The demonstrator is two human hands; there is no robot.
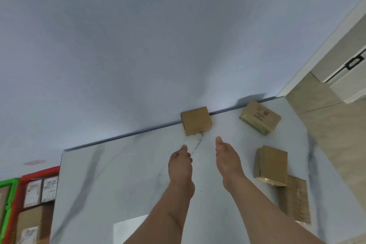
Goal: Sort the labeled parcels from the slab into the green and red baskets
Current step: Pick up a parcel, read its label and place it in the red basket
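Over the marble slab (pixel 122 174): both hands are held, nothing gripped.
Left hand (pixel 180 166): fingers straight, pressed together.
Right hand (pixel 227 162): fingers straight, pressed together.
Plain cardboard parcel (pixel 196 120): seen just beyond the fingertips, untouched.

Four parcels (pixel 196 123) on slab (pixel 118 174); baskets (pixel 29 178) apparently lower left.

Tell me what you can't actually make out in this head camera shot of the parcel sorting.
- Green basket: cut off by the left edge; its contents are not visible.
- Red basket: partly cut by the bottom edge; its parcels' labels are blurred, unreadable.
- Parcel at the wall: plain faces show, any label is hidden.
- Printed parcel: small print too tiny to read.
- Left hand and right hand: palms face away, undersides hidden.
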